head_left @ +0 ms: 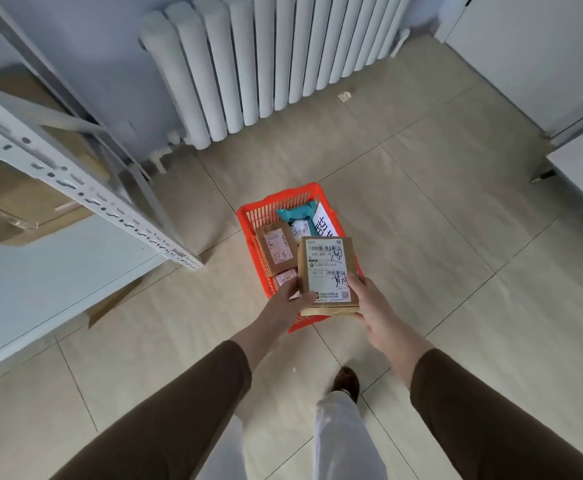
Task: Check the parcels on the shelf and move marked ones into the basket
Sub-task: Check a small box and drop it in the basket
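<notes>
I hold a brown cardboard parcel (328, 271) over the near end of the red plastic basket (248, 216) on the floor. Its white label carries handwritten black marks. My left hand (290, 301) grips its lower left corner and my right hand (369, 303) grips its lower right edge. Inside the basket lie a smaller brown marked parcel (276, 249), a teal bag (298, 213), a white sheet with writing (326, 225) and a small pink-labelled parcel (285, 277), partly hidden by my left hand.
A grey metal shelf (86, 199) stands at the left with brown cardboard boxes (23, 199) on its levels. A white radiator (269, 60) lines the far wall. White cabinets (542, 57) stand at the right. My foot (345, 382) is on the tiled floor behind the basket.
</notes>
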The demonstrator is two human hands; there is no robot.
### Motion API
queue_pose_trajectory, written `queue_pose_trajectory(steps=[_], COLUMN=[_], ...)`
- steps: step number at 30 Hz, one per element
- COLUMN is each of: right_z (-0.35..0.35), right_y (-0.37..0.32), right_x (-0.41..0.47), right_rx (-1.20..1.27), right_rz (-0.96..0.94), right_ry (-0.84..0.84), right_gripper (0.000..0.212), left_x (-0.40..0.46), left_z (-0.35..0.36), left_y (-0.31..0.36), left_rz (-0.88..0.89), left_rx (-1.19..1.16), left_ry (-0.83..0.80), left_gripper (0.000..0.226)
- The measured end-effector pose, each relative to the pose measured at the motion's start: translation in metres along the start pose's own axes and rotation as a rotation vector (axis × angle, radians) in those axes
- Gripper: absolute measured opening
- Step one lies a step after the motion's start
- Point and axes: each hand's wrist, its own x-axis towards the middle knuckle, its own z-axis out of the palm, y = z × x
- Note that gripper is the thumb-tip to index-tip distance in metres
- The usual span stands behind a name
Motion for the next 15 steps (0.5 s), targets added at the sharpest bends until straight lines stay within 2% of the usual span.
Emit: queue_pose_trajectory(steps=[3, 8, 15], right_z=[-0.014, -0.016, -0.003], right_y=[0.022, 0.055, 0.094], right_x=[0.059, 0.151, 0.266], right_rx=[-0.098, -0.202, -0.325], right_rz=[0.023, 0.039, 0.022], right_ry=[-0.015, -0.022, -0.011], right_gripper=[0.039, 0.026, 0.038], left_x=[0.053, 0.142, 0.249], left_z=[0.016, 0.028, 0.025], left_y=[-0.034, -0.084, -0.135], left_rz=[-0.040, -0.092, -0.154], left_rx=[-0.055, -0.113, -0.144], left_ry=[0.033, 0.080, 0.108], left_gripper=[0.059, 0.058, 0.038])
